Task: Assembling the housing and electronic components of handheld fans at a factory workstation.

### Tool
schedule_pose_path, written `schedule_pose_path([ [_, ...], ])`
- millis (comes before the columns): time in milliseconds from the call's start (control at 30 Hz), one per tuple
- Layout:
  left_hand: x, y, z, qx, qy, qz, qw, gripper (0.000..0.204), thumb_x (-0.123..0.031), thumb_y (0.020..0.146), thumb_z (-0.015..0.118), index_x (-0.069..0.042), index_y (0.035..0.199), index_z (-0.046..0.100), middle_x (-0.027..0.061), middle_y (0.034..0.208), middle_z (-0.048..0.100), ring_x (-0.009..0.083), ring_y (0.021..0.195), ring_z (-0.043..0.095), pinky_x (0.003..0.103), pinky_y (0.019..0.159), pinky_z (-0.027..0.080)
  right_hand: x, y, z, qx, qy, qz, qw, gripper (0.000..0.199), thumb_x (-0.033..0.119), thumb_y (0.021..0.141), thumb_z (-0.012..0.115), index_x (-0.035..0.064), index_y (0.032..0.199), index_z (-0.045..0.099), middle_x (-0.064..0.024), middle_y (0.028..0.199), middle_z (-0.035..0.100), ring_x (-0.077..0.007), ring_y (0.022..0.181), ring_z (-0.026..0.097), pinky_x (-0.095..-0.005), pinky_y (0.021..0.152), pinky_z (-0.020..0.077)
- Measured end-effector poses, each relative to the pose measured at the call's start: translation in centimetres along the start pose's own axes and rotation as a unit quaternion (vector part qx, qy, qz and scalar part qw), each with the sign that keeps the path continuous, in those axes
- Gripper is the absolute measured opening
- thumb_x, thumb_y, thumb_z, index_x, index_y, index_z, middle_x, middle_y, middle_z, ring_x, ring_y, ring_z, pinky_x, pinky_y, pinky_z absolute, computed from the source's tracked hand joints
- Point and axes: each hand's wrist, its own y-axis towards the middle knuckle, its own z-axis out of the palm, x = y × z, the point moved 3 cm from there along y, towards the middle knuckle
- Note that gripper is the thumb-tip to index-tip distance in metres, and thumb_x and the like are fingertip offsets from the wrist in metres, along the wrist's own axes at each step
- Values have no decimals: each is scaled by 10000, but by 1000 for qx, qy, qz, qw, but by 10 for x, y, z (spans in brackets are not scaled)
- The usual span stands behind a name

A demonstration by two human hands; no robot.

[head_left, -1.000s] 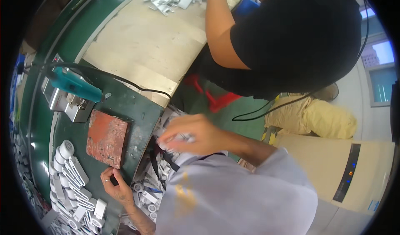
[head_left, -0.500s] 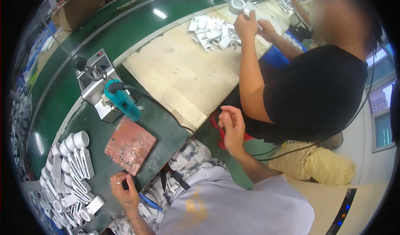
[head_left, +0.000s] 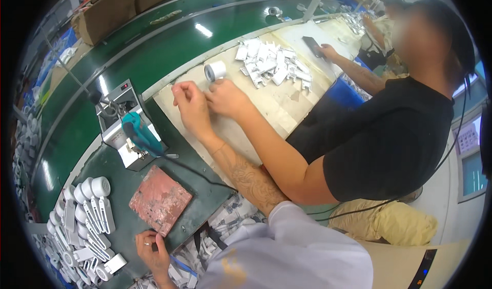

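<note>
My right hand (head_left: 190, 107) reaches over the pale tabletop, its fingers loosely bent with nothing seen in them. Right beside it is a co-worker's hand (head_left: 225, 99), next to a white round-headed part (head_left: 215, 71). Down at the near edge of the green worktop, my left hand (head_left: 152, 253) has its fingers curled around a small dark thing that I cannot make out. Just above that hand lies a worn reddish square pad (head_left: 160, 199). A teal electric screwdriver (head_left: 141, 133) hangs from its cable beside a silver machine (head_left: 124, 130).
White handle-shaped parts (head_left: 95, 207) crowd the left of the worktop. Loose white pieces (head_left: 271, 63) are heaped on the pale board (head_left: 266, 112). A black cable (head_left: 200, 176) crosses the worktop. The co-worker (head_left: 379, 130) sits close at right, holding a dark flat device (head_left: 311, 46).
My right hand has moved up and left, over the pale board. The co-worker's near hand has brought the white part left and set it by mine. My left hand stays near the pad.
</note>
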Motion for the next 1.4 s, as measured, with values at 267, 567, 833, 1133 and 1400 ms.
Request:
schedule_pose_path([
  [267, -1, -5, -1, 2, 14, -20, 1000, 152, -16, 888, 679, -8, 823, 543, 156, 880, 625, 350, 801, 563, 451, 729, 434, -23, -38, 5, 39, 15, 41, 998, 185, 192, 1064, 599, 17, 1022, 645, -3, 699, 601, -72, 610, 527, -262, 542, 407],
  [567, 2, -4, 0, -1, 25, 2, 1000, 148, -13, 870, 691, -16, 828, 548, 152, 885, 628, 356, 804, 572, 448, 729, 441, -29, -50, 22, 116, -4, 107, 987, 177, 175, 1074, 571, 13, 1052, 636, 8, 736, 576, -59, 660, 522, -236, 594, 414],
  [833, 1, -2, 0, -1, 17, -15, 1000, 137, 12, 851, 698, -17, 824, 567, 138, 888, 639, 345, 809, 576, 440, 737, 445, -28, -47, 19, 114, -31, 89, 989, 206, 196, 1052, 604, -4, 1021, 642, -20, 718, 605, -83, 635, 550, -261, 577, 425],
  [1133, 1, -2, 0, 2, 19, -17, 1000, 135, 4, 853, 697, -20, 811, 571, 135, 881, 634, 344, 812, 576, 435, 750, 449, -31, -49, 20, 132, -34, 102, 985, 193, 181, 1060, 596, -5, 1036, 637, -2, 758, 603, -68, 666, 539, -238, 601, 427],
  [1400, 2, -2, 1, 4, 17, -27, 999, 112, -20, 875, 679, -15, 823, 580, 145, 874, 627, 352, 812, 572, 440, 758, 451, -35, -48, 20, 109, -47, 75, 990, 224, 216, 1033, 623, -4, 1004, 657, -57, 663, 625, -117, 587, 557, -296, 555, 419],
])
